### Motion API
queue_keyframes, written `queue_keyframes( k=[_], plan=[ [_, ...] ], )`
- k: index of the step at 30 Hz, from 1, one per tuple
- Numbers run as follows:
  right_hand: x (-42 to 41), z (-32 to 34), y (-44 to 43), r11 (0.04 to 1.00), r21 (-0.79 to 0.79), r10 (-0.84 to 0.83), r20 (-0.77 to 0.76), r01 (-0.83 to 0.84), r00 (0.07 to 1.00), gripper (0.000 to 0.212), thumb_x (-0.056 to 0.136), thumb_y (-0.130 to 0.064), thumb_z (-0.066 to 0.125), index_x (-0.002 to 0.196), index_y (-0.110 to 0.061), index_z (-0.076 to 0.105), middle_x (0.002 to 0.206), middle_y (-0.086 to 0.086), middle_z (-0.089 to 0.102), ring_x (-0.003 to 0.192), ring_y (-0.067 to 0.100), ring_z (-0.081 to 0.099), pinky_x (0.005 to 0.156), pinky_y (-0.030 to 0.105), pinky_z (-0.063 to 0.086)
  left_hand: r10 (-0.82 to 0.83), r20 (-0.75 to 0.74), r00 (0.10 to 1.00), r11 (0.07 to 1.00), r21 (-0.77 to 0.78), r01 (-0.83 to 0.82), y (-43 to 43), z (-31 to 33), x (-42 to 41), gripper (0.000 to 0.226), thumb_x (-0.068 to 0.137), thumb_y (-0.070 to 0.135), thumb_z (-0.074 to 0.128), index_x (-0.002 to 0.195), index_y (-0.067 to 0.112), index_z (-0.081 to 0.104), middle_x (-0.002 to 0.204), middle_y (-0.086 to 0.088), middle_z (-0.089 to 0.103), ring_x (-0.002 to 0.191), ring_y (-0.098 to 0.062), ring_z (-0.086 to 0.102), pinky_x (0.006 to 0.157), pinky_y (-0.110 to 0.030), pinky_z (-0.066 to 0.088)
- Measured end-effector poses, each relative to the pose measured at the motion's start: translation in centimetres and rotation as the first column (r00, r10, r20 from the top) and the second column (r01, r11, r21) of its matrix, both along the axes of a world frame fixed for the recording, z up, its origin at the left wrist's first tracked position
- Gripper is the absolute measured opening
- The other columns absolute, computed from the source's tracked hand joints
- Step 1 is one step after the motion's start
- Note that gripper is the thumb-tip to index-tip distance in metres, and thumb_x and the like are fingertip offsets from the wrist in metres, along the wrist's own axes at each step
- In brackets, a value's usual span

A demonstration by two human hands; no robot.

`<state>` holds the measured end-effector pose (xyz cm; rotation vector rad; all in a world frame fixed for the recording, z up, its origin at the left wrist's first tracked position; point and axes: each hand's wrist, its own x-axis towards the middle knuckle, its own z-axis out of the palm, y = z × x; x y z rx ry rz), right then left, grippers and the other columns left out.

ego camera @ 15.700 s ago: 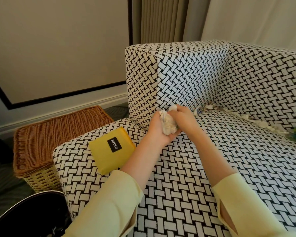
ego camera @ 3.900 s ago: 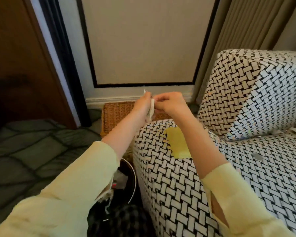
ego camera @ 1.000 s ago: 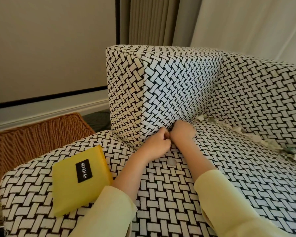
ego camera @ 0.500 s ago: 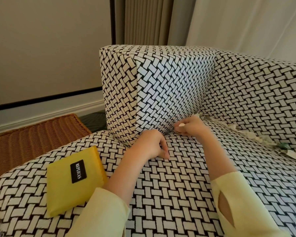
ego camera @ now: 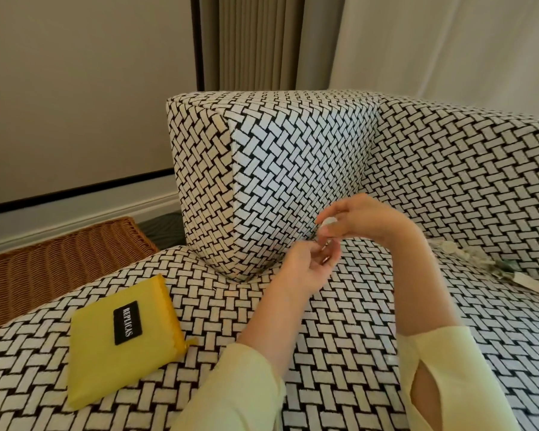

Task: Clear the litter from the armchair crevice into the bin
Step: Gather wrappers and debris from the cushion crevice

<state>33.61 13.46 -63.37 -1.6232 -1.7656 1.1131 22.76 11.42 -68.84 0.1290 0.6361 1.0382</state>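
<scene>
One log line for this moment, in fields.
right hand: pinches white scrap | left hand: palm-up beneath | crevice litter: present | bin: unseen

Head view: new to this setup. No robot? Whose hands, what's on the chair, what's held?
No machine here: a person wears one camera on the head, looking down at their own hands. The right hand pinches a small pale scrap just over the cupped left hand; what that palm holds is unclear. Both are over a black-and-white woven armchair. A yellow pouch lies on its seat, and more litter sits in the rear crevice. A wicker basket stands beside it. No bin is in view.
</scene>
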Motion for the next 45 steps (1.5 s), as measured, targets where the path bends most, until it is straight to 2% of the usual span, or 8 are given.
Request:
queue_keyframes(
  k=[6, 10, 13, 17, 21, 30, 36, 45],
  plan=[
    [-3.0, 0.0, 0.4, 0.991, -0.061, 0.128, 0.282, -0.116, 0.951, 0.017, 0.076, -0.004, 0.071, 0.09, -0.012, 0.067, 0.096, 0.006, 0.07, 0.088, 0.015, 0.068, 0.08, 0.023, 0.055, 0.088, 0.079, 0.993, 0.996, -0.038, -0.085, 0.2, 0.0, -1.5, 0.023, 0.098, 0.005, 0.031, 0.088, -0.004, 0.049, 0.091, -0.023, 0.056, 0.092, -0.031, 0.056, 0.093, -0.042, 0.045],
    [-2.4, -0.8, 1.3, 0.984, 0.104, -0.154, 0.102, 0.143, 0.983, 0.008, 0.084, -0.006, 0.062, 0.086, -0.011, 0.067, 0.088, 0.007, 0.07, 0.072, 0.013, 0.065, 0.068, 0.021, 0.055, 0.127, 0.096, 0.987, 0.991, -0.054, -0.122, 0.6, -0.5, -2.6, 0.02, 0.099, 0.005, 0.03, 0.095, -0.003, 0.048, 0.091, -0.02, 0.059, 0.09, -0.029, 0.06, 0.084, -0.041, 0.05],
    [-2.4, -3.5, 2.7, 0.934, 0.286, -0.313, 0.362, 0.215, 0.878, 0.013, 0.083, -0.022, 0.061, 0.091, -0.012, 0.065, 0.081, 0.0, 0.06, 0.077, 0.016, 0.057, 0.069, 0.026, 0.05, 0.172, 0.054, 0.984, 0.981, -0.103, -0.166, 0.6, -0.8, -3.6, 0.02, 0.094, -0.005, 0.03, 0.091, -0.004, 0.051, 0.083, -0.013, 0.057, 0.074, -0.02, 0.057, 0.067, -0.026, 0.049],
    [-4.0, -6.6, 4.0, 0.981, 0.085, -0.184, 0.69, 0.173, 0.701, 0.072, 0.075, -0.056, 0.058, 0.127, -0.007, 0.047, 0.141, 0.023, 0.035, 0.132, 0.038, 0.031, 0.107, 0.047, 0.032, 0.21, 0.049, 0.977, 0.969, -0.148, -0.201, 0.3, -0.6, -4.1, 0.023, 0.09, -0.008, 0.028, 0.083, 0.0, 0.049, 0.076, -0.006, 0.052, 0.057, -0.01, 0.04, 0.054, -0.019, 0.034],
    [-4.7, -6.9, 4.7, 0.979, 0.071, -0.181, 0.742, 0.194, 0.646, 0.09, 0.08, -0.061, 0.049, 0.143, -0.003, 0.023, 0.153, 0.023, 0.004, 0.142, 0.039, 0.003, 0.114, 0.05, 0.013, 0.199, 0.022, 0.98, 0.969, -0.152, -0.193, 0.1, -0.5, -4.1, 0.026, 0.089, -0.009, 0.027, 0.08, 0.0, 0.049, 0.075, -0.005, 0.052, 0.056, -0.01, 0.041, 0.056, -0.019, 0.037],
    [-6.6, -8.3, 5.8, 0.929, 0.223, -0.331, 0.858, 0.295, 0.393, 0.056, 0.09, -0.041, 0.042, 0.134, -0.005, 0.042, 0.14, 0.02, 0.036, 0.128, 0.033, 0.038, 0.098, 0.038, 0.039, 0.204, -0.021, 0.979, 0.969, -0.138, -0.205, -0.2, -0.5, -4.0, 0.03, 0.093, -0.004, 0.027, 0.074, 0.001, 0.05, 0.067, -0.003, 0.049, 0.054, -0.01, 0.042, 0.056, -0.019, 0.038],
    [-6.8, -8.4, 6.2, 0.898, 0.322, -0.422, 0.821, 0.299, 0.385, 0.034, 0.09, -0.025, 0.05, 0.118, -0.007, 0.052, 0.119, 0.01, 0.054, 0.106, 0.022, 0.056, 0.07, 0.026, 0.039, 0.213, -0.011, 0.977, 0.968, -0.13, -0.212, -0.3, -0.6, -3.9, 0.029, 0.091, -0.005, 0.028, 0.074, 0.001, 0.05, 0.069, -0.004, 0.05, 0.054, -0.011, 0.041, 0.056, -0.02, 0.037],
    [-6.1, -8.3, 6.9, 0.87, 0.375, -0.488, 0.752, 0.321, 0.443, 0.023, 0.088, -0.011, 0.053, 0.111, -0.009, 0.058, 0.113, 0.007, 0.062, 0.107, 0.023, 0.059, 0.077, 0.028, 0.047, 0.21, 0.008, 0.978, 0.969, -0.131, -0.208, -0.3, -0.5, -3.9, 0.029, 0.092, -0.005, 0.028, 0.075, 0.002, 0.05, 0.072, -0.003, 0.051, 0.055, -0.011, 0.041, 0.055, -0.02, 0.038]
  ],
)
